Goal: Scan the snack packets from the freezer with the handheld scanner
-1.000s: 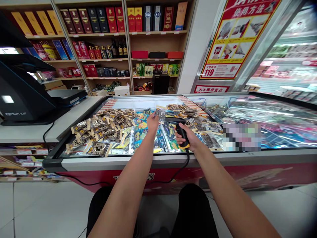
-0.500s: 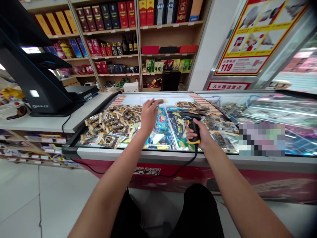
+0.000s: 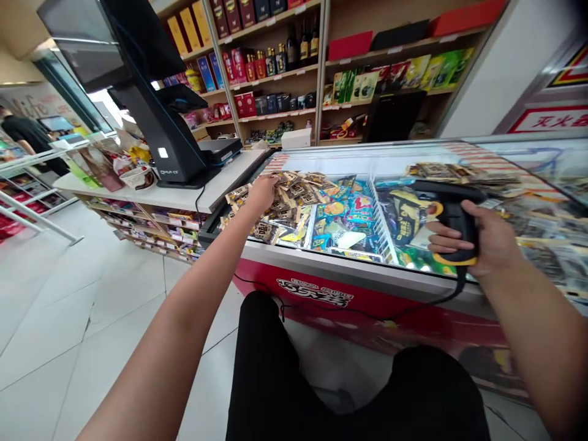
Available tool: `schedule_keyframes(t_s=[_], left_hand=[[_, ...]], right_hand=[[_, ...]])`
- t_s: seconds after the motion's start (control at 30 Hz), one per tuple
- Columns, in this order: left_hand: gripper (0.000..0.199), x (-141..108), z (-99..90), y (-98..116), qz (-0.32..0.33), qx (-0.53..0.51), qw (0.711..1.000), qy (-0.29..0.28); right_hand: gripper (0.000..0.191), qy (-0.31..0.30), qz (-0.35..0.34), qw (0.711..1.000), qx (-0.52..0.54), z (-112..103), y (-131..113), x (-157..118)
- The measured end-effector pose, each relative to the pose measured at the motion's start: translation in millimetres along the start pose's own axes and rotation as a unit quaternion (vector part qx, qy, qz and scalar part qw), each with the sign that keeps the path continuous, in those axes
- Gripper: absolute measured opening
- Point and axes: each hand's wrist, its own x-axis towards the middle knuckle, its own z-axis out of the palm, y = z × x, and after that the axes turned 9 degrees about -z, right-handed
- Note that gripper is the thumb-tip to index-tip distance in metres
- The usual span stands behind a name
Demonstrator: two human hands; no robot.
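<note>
My left hand (image 3: 263, 193) reaches onto a heap of small brown-and-cream snack packets (image 3: 298, 191) on the glass top of a chest freezer. Its fingertips touch the packets at the heap's far left part. Most of its fingers are hidden, so whether one is pinched does not show. Wrapped round the handle of a black-and-yellow barcode scanner (image 3: 452, 199) is my right hand (image 3: 493, 239). The scanner is held above the freezer top, pointing left. Behind it lies a second group of similar packets (image 3: 441, 171). A black cable hangs from the scanner's handle.
Ice-cream packs (image 3: 342, 214) show through the freezer glass. Left of it, a white counter (image 3: 227, 184) carries a black checkout terminal (image 3: 172, 141). Shelves (image 3: 275, 73) of boxes and bottles stand behind. A person in dark clothes (image 3: 27, 131) is far left.
The view has swung left. My left hand has moved from the freezer's middle, where a blurred packet was by its fingers, to the left heap. My right hand still holds the scanner.
</note>
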Motion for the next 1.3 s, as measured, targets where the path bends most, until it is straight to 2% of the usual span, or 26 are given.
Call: schedule_keyframes(t_s=[0.1,0.23,0.3,0.37,0.43,0.53,0.67,0.77,0.83,0.93,1.0,1.07,1.2,1.3], left_hand=[[0.044,-9.5,-3.4,5.4,0.009,0.05,0.998,-0.048],[0.039,-19.4,-7.1,29.1,-0.006,0.059,0.998,0.036],[0.038,-25.0,-1.2,50.6,0.022,0.048,0.997,0.065],[0.037,-32.0,12.3,79.7,0.065,0.032,0.996,0.06],[0.037,-40.9,33.2,115.4,0.112,0.015,0.993,0.022],[0.039,-57.8,72.7,175.6,0.168,-0.006,0.984,-0.067],[0.057,-79.1,119.3,252.5,0.2,-0.026,0.962,-0.186],[0.073,-81.6,139.3,296.7,0.196,-0.04,0.947,-0.25],[0.081,-74.3,147.1,317.0,0.177,-0.04,0.942,-0.282],[0.097,-58.3,156.9,333.8,0.117,-0.043,0.943,-0.31],[0.106,-51.7,163.1,337.7,0.083,-0.045,0.945,-0.312],[0.112,-51.2,167.9,337.4,0.071,-0.043,0.953,-0.291],[0.106,-59.6,168.4,330.7,0.077,-0.06,0.97,-0.225],[0.093,-64.3,162.8,326.2,0.105,-0.08,0.969,-0.208]], right_hand=[[0.027,0.007,-0.001,1.0,0.005,2.5,-0.6,-1.1],[0.026,0.01,-0.011,0.999,0.03,5.5,-2.5,-2.9],[0.029,0.0,-0.028,0.998,0.057,4.4,-3.9,-3.5],[0.037,-0.014,-0.048,0.995,0.09,2.1,-5.9,-4.3],[0.041,-0.024,-0.072,0.989,0.125,-0.8,-8.4,-5.7],[0.039,-0.032,-0.104,0.978,0.176,-9.4,-13.4,-9.8],[0.032,-0.041,-0.115,0.972,0.2,-34.9,-24.0,-24.5],[0.031,-0.065,-0.117,0.962,0.236,-56.4,-31.9,-40.5],[0.031,-0.087,-0.132,0.947,0.279,-64.9,-34.5,-48.5],[0.027,-0.085,-0.159,0.932,0.314,-66.6,-34.0,-52.3],[0.023,-0.051,-0.162,0.937,0.304,-62.9,-32.3,-50.9],[0.023,-0.012,-0.158,0.946,0.282,-58.8,-30.6,-49.4],[0.028,0.025,-0.132,0.958,0.254,-53.9,-28.3,-50.6],[0.027,0.038,-0.098,0.965,0.241,-51.4,-26.7,-53.3]])
